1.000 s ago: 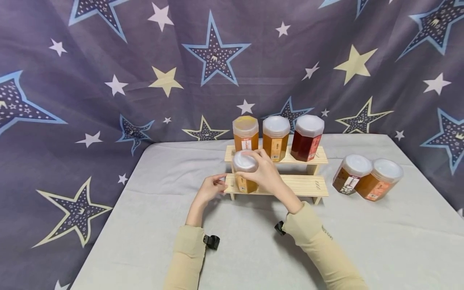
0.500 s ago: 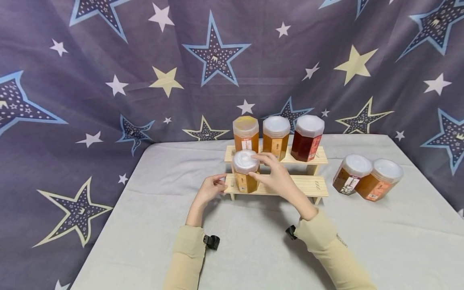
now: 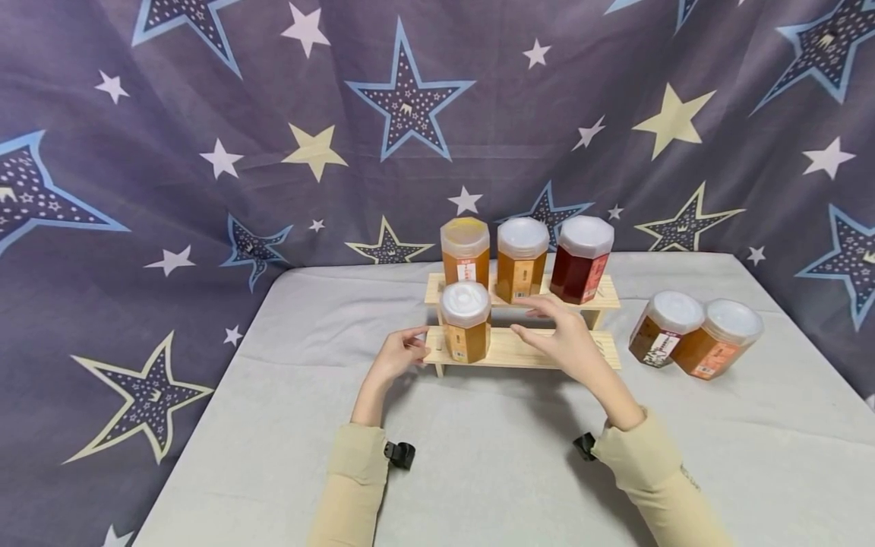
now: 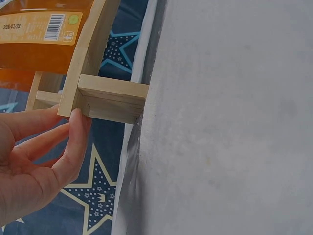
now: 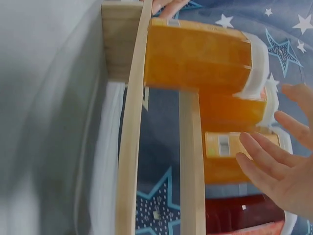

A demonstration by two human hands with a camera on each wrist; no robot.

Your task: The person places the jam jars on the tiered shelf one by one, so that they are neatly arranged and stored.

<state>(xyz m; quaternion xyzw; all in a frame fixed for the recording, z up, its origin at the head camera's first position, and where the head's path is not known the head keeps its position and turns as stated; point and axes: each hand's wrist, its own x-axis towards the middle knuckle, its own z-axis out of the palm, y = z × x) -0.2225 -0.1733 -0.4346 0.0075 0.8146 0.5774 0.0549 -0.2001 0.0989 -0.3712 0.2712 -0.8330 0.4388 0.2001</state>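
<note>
An amber honey jar (image 3: 466,323) with a white lid stands upright at the left end of the lower step of a two-step wooden rack (image 3: 526,349). My left hand (image 3: 396,355) pinches the left end of that lower step between thumb and fingertip, plain in the left wrist view, where the rack's board (image 4: 73,73) meets the fingers. My right hand (image 3: 563,338) hovers over the lower step to the right of the jar, fingers spread and holding nothing. In the right wrist view the same jar (image 5: 200,56) is apart from the right hand (image 5: 283,161).
On the upper step stand two amber jars (image 3: 465,251) (image 3: 521,262) and a dark red jar (image 3: 579,262). Right of the rack, a dark brown jar (image 3: 664,330) and an orange jar (image 3: 716,342) stand together on the grey cloth (image 3: 478,471). A star-patterned curtain (image 3: 519,167) hangs behind.
My right hand has let go of the amber jar on the lower step and drawn back to the right. The left hand stays at the rack's end.
</note>
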